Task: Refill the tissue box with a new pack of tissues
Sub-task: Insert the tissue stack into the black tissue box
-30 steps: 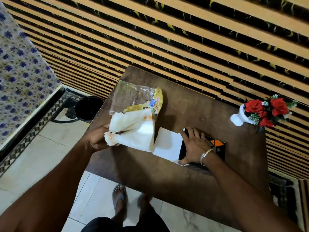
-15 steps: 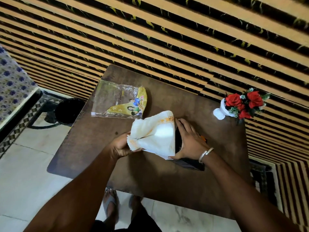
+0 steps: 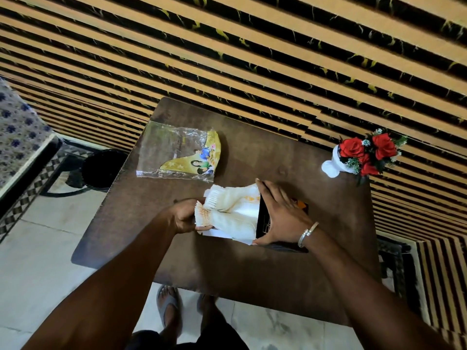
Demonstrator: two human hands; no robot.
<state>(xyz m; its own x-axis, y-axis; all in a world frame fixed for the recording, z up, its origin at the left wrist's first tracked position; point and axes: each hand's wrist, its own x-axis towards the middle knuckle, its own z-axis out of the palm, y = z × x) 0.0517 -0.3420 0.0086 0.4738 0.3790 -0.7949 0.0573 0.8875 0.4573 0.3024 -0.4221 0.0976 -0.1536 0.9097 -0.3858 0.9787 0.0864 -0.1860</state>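
Compared with half a second ago, the soft white stack of folded tissues with faint orange print point(image 3: 233, 210) has gone further toward the dark rectangular tissue box with an orange patch point(image 3: 283, 223), and its layered edges now fan out at the left end. From the head camera, the left hand point(image 3: 185, 217) is closed around this fanned end of the stack. The right hand point(image 3: 280, 215), with a thin silver bracelet point(image 3: 307, 234) on the wrist, lies spread over the box, fingers open, thumb at the near corner; I cannot tell how far the tissues are inside. A white flap point(image 3: 214, 233) shows under the stack. The box lies on a smooth dark brown wooden table with rounded corners point(image 3: 227, 269). Behind the stack lies the empty, crinkled clear plastic wrapper with a yellow printed end point(image 3: 179, 155), flat and apart from the hands. A small white vase with red artificial roses point(image 3: 358, 155) stands at the far right corner. The wall of tan and black stripes point(image 3: 252, 59) is behind, and pale floor tiles point(image 3: 45, 248) are below.
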